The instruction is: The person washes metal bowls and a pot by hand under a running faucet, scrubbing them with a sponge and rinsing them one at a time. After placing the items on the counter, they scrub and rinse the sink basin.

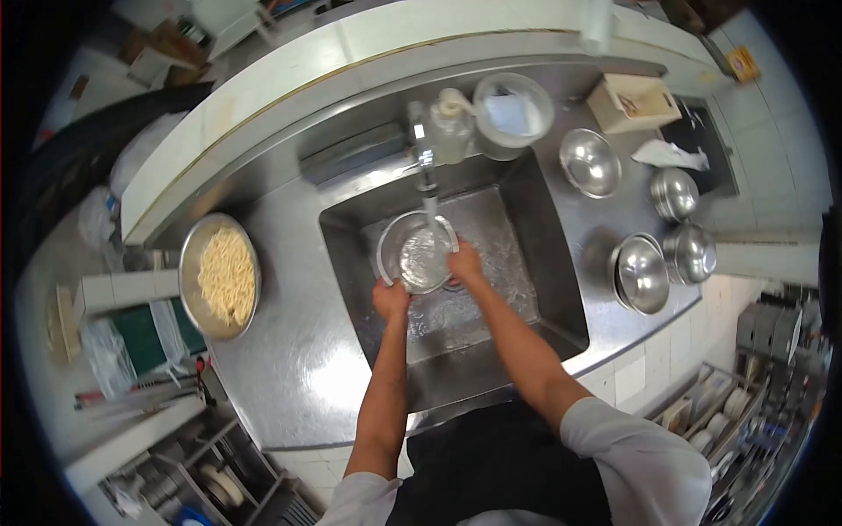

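Steel counter point(289, 368) before me, glare on its top | white ledge point(351, 53) curving behind it | white tiles point(789, 131) at my right | dish rack point(745, 412) lower right | shelf point(210, 473) under counter, lower left

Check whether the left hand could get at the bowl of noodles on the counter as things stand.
Probably yes, once it lets go: the left hand grips the rim of the steel bowl under the tap. The noodle bowl sits to that side, only bare counter between.
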The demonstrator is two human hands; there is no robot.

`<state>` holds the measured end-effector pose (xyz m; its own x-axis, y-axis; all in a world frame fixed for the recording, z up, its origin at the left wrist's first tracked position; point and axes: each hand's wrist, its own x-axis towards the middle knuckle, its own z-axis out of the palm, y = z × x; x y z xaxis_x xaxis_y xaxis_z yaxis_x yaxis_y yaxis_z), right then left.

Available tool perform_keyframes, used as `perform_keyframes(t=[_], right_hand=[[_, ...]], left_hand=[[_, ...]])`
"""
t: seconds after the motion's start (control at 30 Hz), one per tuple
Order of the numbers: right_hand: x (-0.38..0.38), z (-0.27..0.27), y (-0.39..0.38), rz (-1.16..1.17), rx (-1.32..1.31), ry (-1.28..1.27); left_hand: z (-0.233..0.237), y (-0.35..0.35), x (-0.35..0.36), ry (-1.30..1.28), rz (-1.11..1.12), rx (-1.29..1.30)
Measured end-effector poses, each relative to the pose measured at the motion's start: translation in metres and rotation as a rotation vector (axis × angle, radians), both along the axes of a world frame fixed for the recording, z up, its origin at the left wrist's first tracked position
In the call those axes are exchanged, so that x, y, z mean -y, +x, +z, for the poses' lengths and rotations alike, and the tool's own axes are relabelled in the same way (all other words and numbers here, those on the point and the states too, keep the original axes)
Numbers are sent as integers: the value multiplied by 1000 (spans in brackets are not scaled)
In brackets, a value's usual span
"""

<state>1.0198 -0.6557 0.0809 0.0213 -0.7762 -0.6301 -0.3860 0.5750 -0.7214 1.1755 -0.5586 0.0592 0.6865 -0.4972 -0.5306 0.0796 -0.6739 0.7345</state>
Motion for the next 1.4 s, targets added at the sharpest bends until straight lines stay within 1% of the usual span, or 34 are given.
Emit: perform_keyframes(t=[0.03, 0.07, 0.1, 0.13, 0.17, 0.2, 0.27, 0.3, 0.33, 0.37, 0.4, 0.43, 0.47, 0.5, 0.53, 0.57, 0.6, 0.63, 0.67, 0.7, 0.73, 0.77, 0.83, 0.87, 0.93, 0.97, 1.0, 1.07, 1.13, 1.17, 1.2, 1.23, 1.27, 1.4], right_hand=[[-7, 4, 7, 81, -110, -55], [-19, 2, 9, 167, -218, -105], [-29, 2, -1, 146, -217, -102], [-41, -2, -17, 159, -254, -180], [-47, -3, -25, 169, -295, -253], [-44, -8, -30, 145, -300, -240], [-36, -6, -51, 32, -354, -392], [-23, -5, -49, 28, -323, -342], [-15, -19, -40, 36, -357, -321], [-12, -33, -31, 46, -391, -301], [-11, -23, -19, 111, -427, -266], [-9, -4, -16, 178, -459, -235], [-10, 16, -25, 154, -473, -231], [-12, 36, -31, 217, -457, -233], [-15, 46, -36, 295, -428, -237], [-16, 46, -49, 214, -394, -307], [-15, 56, -56, 191, -376, -404], [-16, 74, -55, 182, -345, -499], [-19, 105, -49, 247, -303, -494], [-17, 145, -43, 408, -281, -416], [-14, 166, -36, 565, -273, -348], [-13, 165, -29, 621, -262, -372], [-12, 163, -19, 703, -242, -947], [-5, 163, -11, 736, -229, -967], [19, 165, 13, 683, -451, -1132], [32, 157, 19, 654, -484, -1099], [51, 153, 21, 693, -460, -1121], [81, 146, 18, 601, 313, -261], [79, 108, 12, 527, 556, -204], [68, 96, 8, 552, 381, -123], [47, 97, 10, 480, 356, -334], [35, 87, -4, 408, 352, -319], [31, 92, -7, 437, 336, -325], [-5, 104, -13, 544, 101, -753]], left_hand=[[-20, 1, -7, 25, 19, 181], [-24, -2, -17, 29, -9, 181], [-27, 0, -24, 38, -82, 287], [-31, 3, -23, 45, -154, 394], [-35, 7, -15, 45, -176, 397], [-41, 7, -5, -29, -300, 412], [-53, -5, 5, -166, -575, 406], [-56, -14, 17, -213, -585, 452], [-57, -22, 32, -268, -590, 496], [-59, -23, 41, -148, -528, 410], [-61, -21, 48, -26, -465, 331], [-54, -26, 50, -31, -498, 314], [-45, -23, 52, 97, -434, 254], [-35, -20, 54, 226, -372, 193], [-53, -15, 49, 198, -328, 137], [-83, -16, 46, 72, -267, -2], [-124, -15, 42, -128, -183, -225], [-164, -18, 39, -269, -91, -443], [-134, -22, 40, -289, -222, -652], [-83, -47, 54, -229, -47, -715], [-68, -62, 63, -220, 37, -804], [-63, -69, 60, -239, 73, -871], [-56, -80, 55, -276, 107, -981], [-52, -78, 52, -294, 107, -1023], [-48, -70, 41, -301, 91, -1101], [-45, -65, 37, -306, 79, -1124], [-42, -60, 32, -315, 70, -1149], [-37, -51, 26, -342, 62, -1185], [-35, -46, 28, -380, 48, -1224], [-34, -46, 33, -399, 41, -1242], [-34, -45, 39, -416, 28, -1256], [-34, -45, 45, -434, 15, -1271], [-35, -44, 53, -447, -2, -1283], [-40, -56, 63, -456, -73, -1337]])
